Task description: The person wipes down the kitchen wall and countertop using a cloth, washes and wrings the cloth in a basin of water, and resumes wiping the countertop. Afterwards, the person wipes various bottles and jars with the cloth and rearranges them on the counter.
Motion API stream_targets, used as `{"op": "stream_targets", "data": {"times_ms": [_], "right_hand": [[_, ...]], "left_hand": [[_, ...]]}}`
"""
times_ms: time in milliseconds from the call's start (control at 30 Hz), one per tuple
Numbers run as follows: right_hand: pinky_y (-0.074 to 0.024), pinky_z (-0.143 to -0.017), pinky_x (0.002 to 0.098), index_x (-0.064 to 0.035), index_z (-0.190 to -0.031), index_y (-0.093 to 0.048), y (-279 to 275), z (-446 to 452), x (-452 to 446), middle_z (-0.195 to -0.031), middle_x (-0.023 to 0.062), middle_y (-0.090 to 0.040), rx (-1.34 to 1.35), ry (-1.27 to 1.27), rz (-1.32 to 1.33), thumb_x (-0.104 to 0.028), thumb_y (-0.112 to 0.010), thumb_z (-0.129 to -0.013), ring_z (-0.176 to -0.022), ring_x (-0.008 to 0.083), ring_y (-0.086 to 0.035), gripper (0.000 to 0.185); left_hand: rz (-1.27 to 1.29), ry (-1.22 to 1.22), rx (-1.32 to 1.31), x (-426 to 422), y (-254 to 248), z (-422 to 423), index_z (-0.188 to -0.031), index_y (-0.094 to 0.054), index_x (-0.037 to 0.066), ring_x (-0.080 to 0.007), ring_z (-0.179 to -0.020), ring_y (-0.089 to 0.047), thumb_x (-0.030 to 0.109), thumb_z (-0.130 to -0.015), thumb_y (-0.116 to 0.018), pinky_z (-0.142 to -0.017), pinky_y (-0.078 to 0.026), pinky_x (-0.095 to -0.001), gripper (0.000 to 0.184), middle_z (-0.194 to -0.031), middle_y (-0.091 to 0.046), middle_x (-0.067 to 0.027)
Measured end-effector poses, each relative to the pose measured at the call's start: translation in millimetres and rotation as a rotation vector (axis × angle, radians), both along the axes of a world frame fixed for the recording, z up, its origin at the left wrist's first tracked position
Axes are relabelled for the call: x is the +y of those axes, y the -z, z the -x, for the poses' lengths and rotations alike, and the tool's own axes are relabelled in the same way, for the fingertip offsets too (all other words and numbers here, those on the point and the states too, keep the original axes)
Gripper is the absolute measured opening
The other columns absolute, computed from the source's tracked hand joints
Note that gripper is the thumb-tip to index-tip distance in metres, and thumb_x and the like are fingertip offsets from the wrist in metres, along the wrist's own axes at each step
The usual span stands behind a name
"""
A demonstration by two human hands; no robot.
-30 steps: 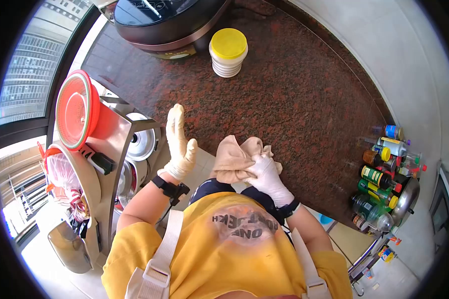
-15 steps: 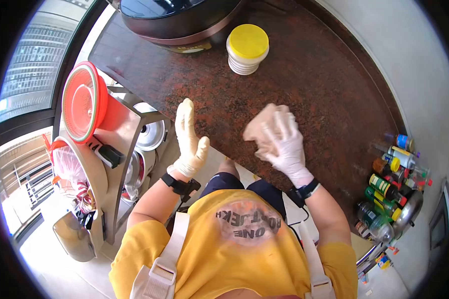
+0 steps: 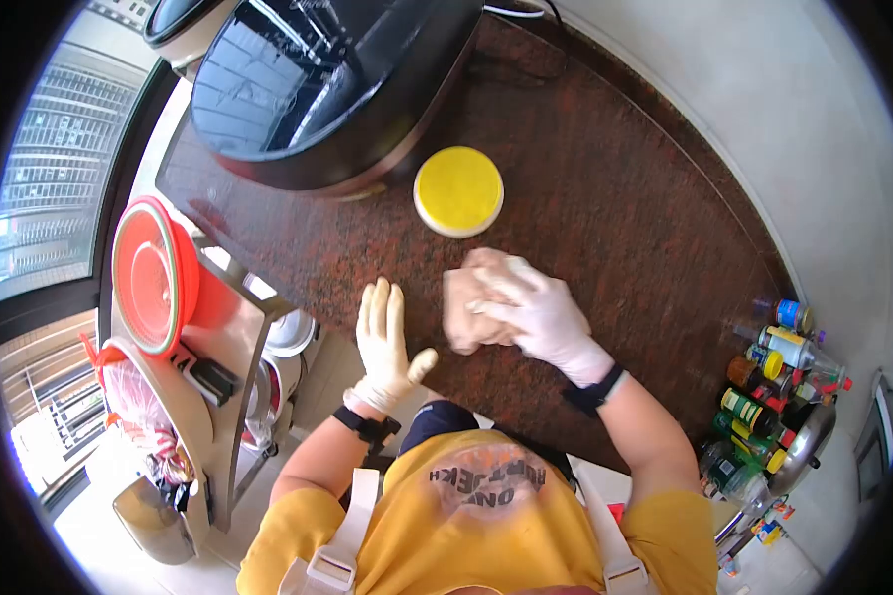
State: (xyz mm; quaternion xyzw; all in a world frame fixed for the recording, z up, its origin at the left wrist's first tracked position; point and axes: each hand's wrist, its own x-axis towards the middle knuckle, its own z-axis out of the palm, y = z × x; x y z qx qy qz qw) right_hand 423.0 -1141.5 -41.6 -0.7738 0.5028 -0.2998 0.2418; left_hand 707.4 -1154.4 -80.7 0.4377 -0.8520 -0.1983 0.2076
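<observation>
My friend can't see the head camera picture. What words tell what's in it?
A person's gloved right hand covers part of a crumpled beige cloth over a dark reddish countertop, while the gloved left hand is open near its edge. Beyond the hands are a yellow-lidded container and a shiny black appliance; bottles crowd the picture's right.

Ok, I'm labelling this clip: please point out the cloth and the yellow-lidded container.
Cloth (image 3: 461, 315), head view: its uncovered left side.
Yellow-lidded container (image 3: 458, 189), head view: middle of its lid.
</observation>
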Motion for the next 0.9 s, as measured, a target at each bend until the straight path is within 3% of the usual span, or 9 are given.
{"op": "stream_targets", "data": {"times_ms": [33,233,333,467,600,700,767,800,900], "right_hand": [[-0.0579,-0.094,0.0393,-0.0241,-0.111,-0.074,-5,22,-3,-0.135,0.007,-0.059,0.207,0.031,-0.024,-0.017,-0.076,-0.072,-0.121,0.0317,-0.059,0.04],[-0.0506,-0.099,0.0427,-0.0161,-0.119,-0.067,27,91,-147,-0.136,0.0095,-0.056,0.326,0.456,0.317,-0.01,-0.076,-0.067,-0.124,0.0334,-0.054,0.054],[-0.0516,-0.091,0.0446,-0.0215,-0.121,-0.063,16,91,-216,-0.13,0.0056,-0.054,0.36,0.627,0.203,-0.017,-0.085,-0.059,-0.123,0.0307,-0.05,0.066],[-0.0536,-0.094,0.0427,-0.024,-0.116,-0.065,34,128,-221,-0.129,0.0023,-0.058,0.399,0.566,0.27,-0.024,-0.078,-0.071,-0.122,0.0281,-0.053,0.047],[-0.054,-0.094,0.0416,-0.0168,-0.116,-0.067,52,234,-146,-0.13,0.0036,-0.062,0.334,0.655,0.44,-0.017,-0.073,-0.073,-0.118,0.0291,-0.058,0.044],[-0.0508,-0.101,0.0399,-0.011,-0.124,-0.066,37,304,-35,-0.127,0.0078,-0.065,0.404,0.747,0.322,-0.007,-0.07,-0.072,-0.115,0.0299,-0.062,0.052],[-0.0563,-0.089,0.0386,-0.0076,-0.117,-0.068,37,346,38,-0.112,0.011,-0.07,0.372,0.962,0.325,-0.007,-0.07,-0.078,-0.101,0.0299,-0.068,0.039],[-0.0563,-0.086,0.0379,-0.0072,-0.116,-0.068,29,350,73,-0.106,0.0123,-0.071,0.039,1.158,0.2,-0.008,-0.068,-0.082,-0.097,0.0296,-0.07,0.034],[-0.0549,-0.087,0.0438,-0.0087,-0.115,-0.069,57,410,200,-0.109,0.0151,-0.07,0.504,1.432,0.131,-0.025,-0.074,-0.079,-0.1,0.0365,-0.067,0.039]], "left_hand": [[0.022,0.014,-0.062,1,2,3,-0.149,-0.036,-0.003,-0.0493,-0.138,-0.034,0.071,-0.086,-0.052,-0.113,-0.029,-0.0566,0.098,-0.152,-0.034,-0.0288],[-0.057,-0.028,-0.183,-3,-11,18,-0.147,-0.04,0.0,-0.0512,-0.137,-0.035,0.063,-0.079,-0.066,-0.112,-0.031,-0.0576,0.096,-0.15,-0.036,-0.0285],[-0.012,0.017,-0.2,-4,-12,22,-0.147,-0.04,0.0,-0.0529,-0.137,-0.033,0.063,-0.08,-0.064,-0.113,-0.028,-0.0589,0.094,-0.151,-0.035,-0.0288],[-0.016,0.01,-0.299,3,-9,33,-0.149,-0.038,0.002,-0.0507,-0.141,-0.028,0.065,-0.087,-0.054,-0.116,-0.024,-0.0579,0.09,-0.155,-0.03,-0.0276],[0.003,-0.003,-0.32,6,-2,33,-0.151,-0.037,0.003,-0.0486,-0.143,-0.027,0.074,-0.089,-0.041,-0.117,-0.022,-0.0567,0.094,-0.156,-0.029,-0.0269],[0.015,-0.005,-0.362,9,-1,36,-0.151,-0.036,0.003,-0.0484,-0.143,-0.026,0.071,-0.091,-0.041,-0.117,-0.021,-0.057,0.091,-0.157,-0.028,-0.0265],[0.023,0.011,-0.369,12,0,38,-0.151,-0.035,0.003,-0.0484,-0.143,-0.026,0.068,-0.092,-0.043,-0.117,-0.021,-0.0573,0.088,-0.157,-0.028,-0.0265],[0.025,0.007,-0.378,12,-2,39,-0.151,-0.035,0.003,-0.0482,-0.143,-0.026,0.066,-0.092,-0.045,-0.117,-0.021,-0.0576,0.087,-0.157,-0.028,-0.0265],[0.028,0.013,-0.376,12,-4,40,-0.152,-0.034,0.003,-0.0477,-0.144,-0.026,0.063,-0.093,-0.047,-0.117,-0.02,-0.058,0.085,-0.157,-0.028,-0.0258]]}}
